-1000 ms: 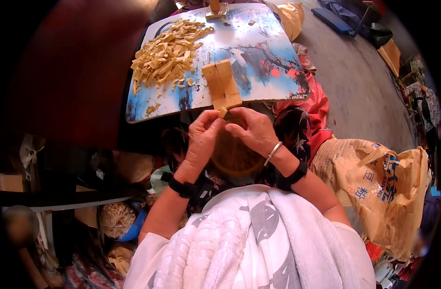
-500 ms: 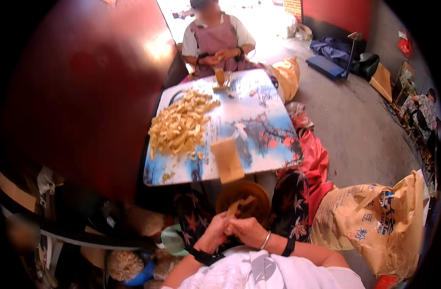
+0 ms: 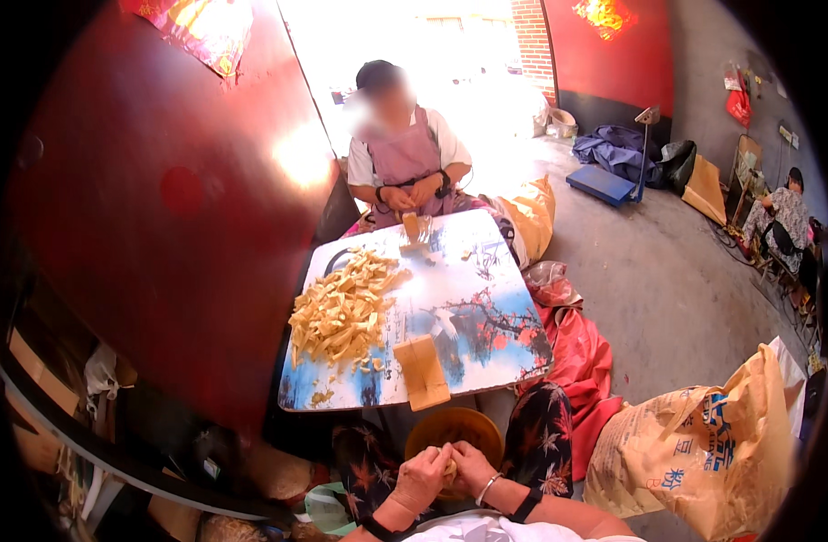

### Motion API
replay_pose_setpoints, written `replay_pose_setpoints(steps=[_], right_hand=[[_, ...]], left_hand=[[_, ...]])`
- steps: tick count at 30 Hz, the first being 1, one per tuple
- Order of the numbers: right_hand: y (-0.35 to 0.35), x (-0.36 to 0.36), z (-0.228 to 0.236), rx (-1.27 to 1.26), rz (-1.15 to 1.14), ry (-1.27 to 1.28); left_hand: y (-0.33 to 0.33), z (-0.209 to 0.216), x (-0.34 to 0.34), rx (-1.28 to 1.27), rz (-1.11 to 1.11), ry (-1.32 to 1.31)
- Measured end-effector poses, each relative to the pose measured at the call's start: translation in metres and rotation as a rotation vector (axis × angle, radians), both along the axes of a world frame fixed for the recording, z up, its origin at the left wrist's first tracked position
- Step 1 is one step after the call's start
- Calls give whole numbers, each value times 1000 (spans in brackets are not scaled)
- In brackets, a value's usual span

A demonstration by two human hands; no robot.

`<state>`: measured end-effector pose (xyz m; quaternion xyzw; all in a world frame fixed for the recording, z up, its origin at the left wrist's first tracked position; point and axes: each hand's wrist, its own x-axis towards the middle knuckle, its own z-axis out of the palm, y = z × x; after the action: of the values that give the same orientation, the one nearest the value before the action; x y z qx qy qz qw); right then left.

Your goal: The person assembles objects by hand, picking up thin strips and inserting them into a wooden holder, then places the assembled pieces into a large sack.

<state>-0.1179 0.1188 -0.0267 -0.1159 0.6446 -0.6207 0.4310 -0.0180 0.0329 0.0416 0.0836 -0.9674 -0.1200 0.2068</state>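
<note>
My left hand [image 3: 420, 477] and my right hand [image 3: 473, 470] meet over my lap, fingers pinched together on a pale yellow strip [image 3: 450, 471], mostly hidden by them. Its exact kind does not show. Beneath them, between my knees, sits a round yellow-brown basin [image 3: 488, 427]; my hands cover part of its inside. A heap of similar yellow strips [image 3: 341, 312] lies on the left of the painted table [image 3: 459, 352]. A tan block-like piece [image 3: 421, 372] rests at the table's near edge.
Across the table sits a co-worker [image 3: 405, 158] with both hands together near a small tan block [image 3: 412, 226]. A large brown paper sack [image 3: 703, 443] stands at my right. Red sheeting [image 3: 576, 361] hangs beside the table. Farther back are a blue platform scale [image 3: 602, 184] and another person [image 3: 784, 217].
The view has tilted up, so the table and my hands sit lower. The strip that stuck up from my fingers is now mostly hidden. The co-worker's hands have come down toward the table's far edge.
</note>
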Motion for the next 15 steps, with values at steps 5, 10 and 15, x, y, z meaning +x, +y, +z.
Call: replay_pose_setpoints(steps=[5,10,15], right_hand=[[6,-5,-13,-55,70,58],[14,-3,4,-70,165,308],[17,-7,3,-186,81,-358]], left_hand=[[0,-19,-3,31,92,-101],[-2,-25,-9,288,218,-116],[-7,-26,-7,688,147,-52]])
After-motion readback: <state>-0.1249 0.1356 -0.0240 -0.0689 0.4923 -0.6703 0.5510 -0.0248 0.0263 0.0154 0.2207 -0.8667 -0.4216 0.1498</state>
